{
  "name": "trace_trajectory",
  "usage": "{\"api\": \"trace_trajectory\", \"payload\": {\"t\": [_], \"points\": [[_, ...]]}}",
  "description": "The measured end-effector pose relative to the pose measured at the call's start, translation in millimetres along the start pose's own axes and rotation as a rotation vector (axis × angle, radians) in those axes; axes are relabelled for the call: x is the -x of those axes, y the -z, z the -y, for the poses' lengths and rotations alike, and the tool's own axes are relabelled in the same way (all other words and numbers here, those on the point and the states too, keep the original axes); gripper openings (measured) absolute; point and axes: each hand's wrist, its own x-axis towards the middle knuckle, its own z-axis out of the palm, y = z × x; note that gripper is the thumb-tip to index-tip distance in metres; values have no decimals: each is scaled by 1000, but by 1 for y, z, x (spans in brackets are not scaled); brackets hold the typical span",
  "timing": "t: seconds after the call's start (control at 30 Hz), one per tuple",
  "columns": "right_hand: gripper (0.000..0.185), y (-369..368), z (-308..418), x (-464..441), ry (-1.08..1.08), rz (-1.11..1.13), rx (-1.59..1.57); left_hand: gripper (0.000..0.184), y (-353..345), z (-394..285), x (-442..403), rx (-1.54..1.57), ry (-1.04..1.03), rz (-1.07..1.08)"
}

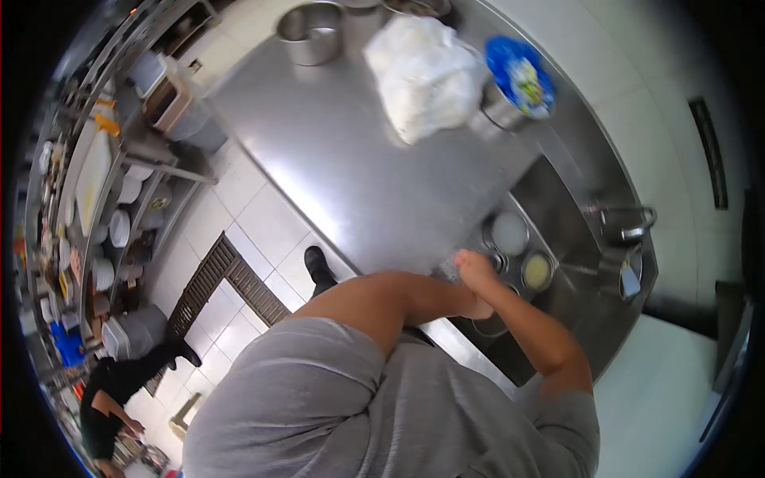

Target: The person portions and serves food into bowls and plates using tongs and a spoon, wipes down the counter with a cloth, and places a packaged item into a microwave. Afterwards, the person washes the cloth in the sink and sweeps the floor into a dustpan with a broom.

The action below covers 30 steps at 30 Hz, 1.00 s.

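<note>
My right hand (474,269) is closed, above the line where the counter meets the sink. Whatever lies inside its fingers is hidden. My left hand (480,307) sits lower, behind my right forearm, with its fingers out of sight. Just beyond the hands, in the sink (570,215), stand a round container of cloudy whitish liquid (510,233) and a smaller metal one with yellowish liquid (538,272). A round metal rim (489,328) shows partly under my arms.
On the steel counter (335,175) are a metal pot (311,36), a white plastic bag (422,76) and a blue-lined bin with scraps (522,80). A faucet (629,223) rises at the sink's right. Shelves of dishes (119,227) and another person (111,402) are at left.
</note>
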Motion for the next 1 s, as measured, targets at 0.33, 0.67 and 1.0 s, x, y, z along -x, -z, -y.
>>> {"api": "trace_trajectory", "payload": {"t": [0.33, 0.67, 1.0], "points": [[53, 57, 241, -61, -80, -152, 238, 13, 348, -5, 268, -253, -88, -430], [61, -42, 307, -170, 155, -282, 273, 7, 449, 60, 537, -297, 697, -659], [50, -95, 476, -338, 331, -124, -19, 25, 350, 173, 839, -4, 1800, 135]]}}
